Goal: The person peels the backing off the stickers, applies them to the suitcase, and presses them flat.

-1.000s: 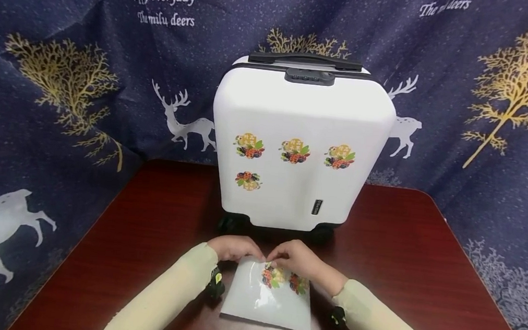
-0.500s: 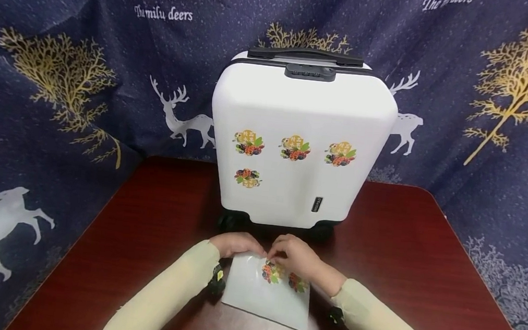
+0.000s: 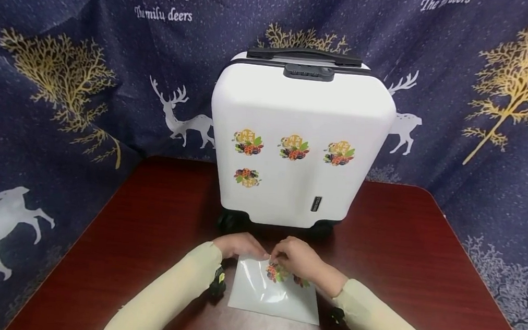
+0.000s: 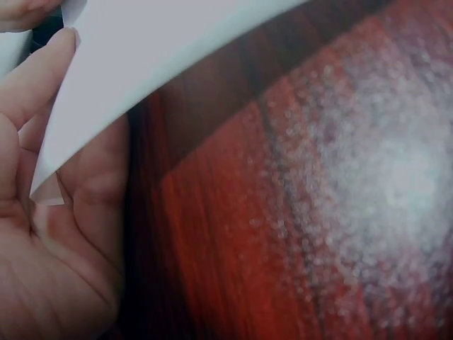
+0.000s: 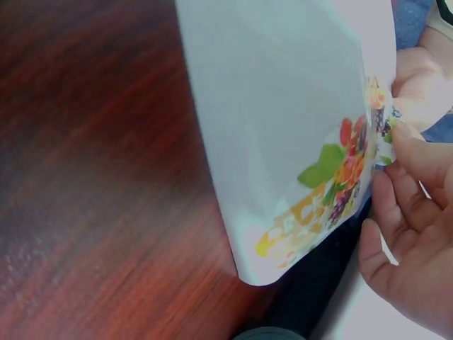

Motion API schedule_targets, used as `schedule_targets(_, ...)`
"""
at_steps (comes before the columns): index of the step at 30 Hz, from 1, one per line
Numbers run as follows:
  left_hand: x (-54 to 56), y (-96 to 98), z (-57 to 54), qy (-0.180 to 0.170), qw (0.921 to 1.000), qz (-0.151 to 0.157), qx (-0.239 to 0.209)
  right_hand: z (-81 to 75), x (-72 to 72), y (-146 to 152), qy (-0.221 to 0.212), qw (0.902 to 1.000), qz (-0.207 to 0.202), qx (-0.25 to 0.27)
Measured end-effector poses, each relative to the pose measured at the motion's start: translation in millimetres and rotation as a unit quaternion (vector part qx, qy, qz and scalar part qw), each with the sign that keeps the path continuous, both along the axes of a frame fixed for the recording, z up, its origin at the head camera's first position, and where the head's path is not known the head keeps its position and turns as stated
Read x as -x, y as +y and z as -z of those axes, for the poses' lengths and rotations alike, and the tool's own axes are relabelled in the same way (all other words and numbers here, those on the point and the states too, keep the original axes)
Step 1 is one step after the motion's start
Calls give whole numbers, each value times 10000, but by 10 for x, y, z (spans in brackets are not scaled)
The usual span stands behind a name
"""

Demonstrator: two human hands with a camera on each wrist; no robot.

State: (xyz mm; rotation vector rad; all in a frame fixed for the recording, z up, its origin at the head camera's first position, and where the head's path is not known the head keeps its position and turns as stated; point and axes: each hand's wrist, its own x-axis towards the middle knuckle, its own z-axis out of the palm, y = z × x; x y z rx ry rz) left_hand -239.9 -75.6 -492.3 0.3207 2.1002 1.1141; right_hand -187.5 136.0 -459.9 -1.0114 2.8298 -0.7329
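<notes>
A glossy white sticker sheet [image 3: 271, 295] tilts over the table, with fruit stickers along its far edge. My left hand [image 3: 242, 245] grips that edge near its left corner; in the left wrist view, the palm side of this hand [image 4: 64, 269] shows around the paper's corner. Beside it my right hand [image 3: 300, 258] pinches at the sheet's edge by a fruit sticker [image 3: 275, 273]. The right wrist view shows the thumb and fingers of this hand [image 5: 414, 227] at a small raised, berry-printed piece [image 5: 388, 127]. Another fruit sticker [image 5: 318, 191] lies flat closer to the sheet's corner.
A white suitcase [image 3: 297, 105] stands upright behind the hands, with several fruit stickers on its front, one of them upside down [image 3: 247, 177]. All of this is on a dark red wooden table [image 3: 392, 260]. A blue cloth with deer [image 3: 187, 121] hangs behind.
The sticker sheet's near edge has swung and shifted slightly to the right. Both hands stay together at its far edge, with only small movements.
</notes>
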Motion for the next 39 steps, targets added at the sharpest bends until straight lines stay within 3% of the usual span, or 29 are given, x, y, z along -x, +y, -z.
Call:
schedule_targets(4, -18, 11, 20, 16, 10000, -16, 20, 0, -18, 9, -38, 10000, 59, 28)
schedule_targets(16, -45, 39, -57, 162, 9994, -82, 302, 2, 12, 74, -800, 9959, 161, 382)
schedule_targets(31, -34, 9, -47, 158, 9998, -43, 108, -64, -23, 112, -1200, 9917, 121, 454)
schedule_targets(39, -30, -13, -9, 264, 9994, -55, 233, -61, -35, 134, -1330, 9900, 43, 468)
